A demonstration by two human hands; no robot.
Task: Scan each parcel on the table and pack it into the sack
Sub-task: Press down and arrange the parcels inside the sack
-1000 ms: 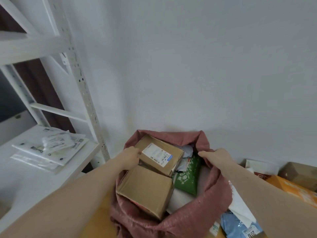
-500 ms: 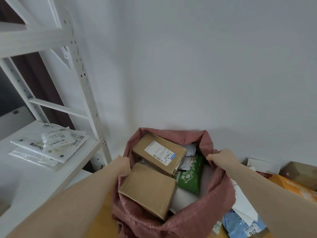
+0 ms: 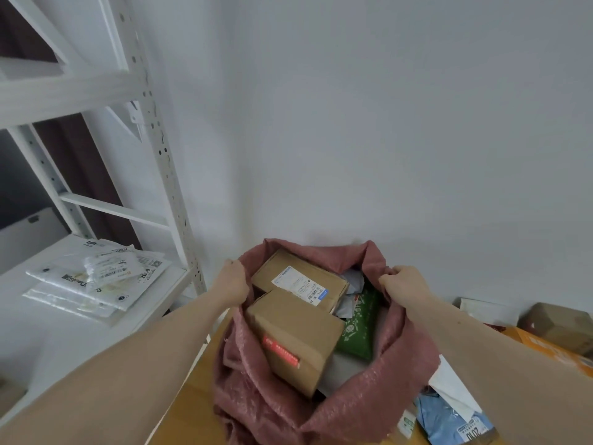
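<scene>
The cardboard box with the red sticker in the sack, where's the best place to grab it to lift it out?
Take the box with the red sticker across its raised top end, coming from above. It sits tilted and on top of the load in the sack, so that end looks free; its lower end is wedged against the fabric.

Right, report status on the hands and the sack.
Left hand and right hand both grip the sack rim, holding it open. Two cardboard boxes and a green mailer inside. Nothing blocking the mouth.

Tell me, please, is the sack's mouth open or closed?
Open: both hands grip the sack rim apart, parcels showing inside.
</scene>
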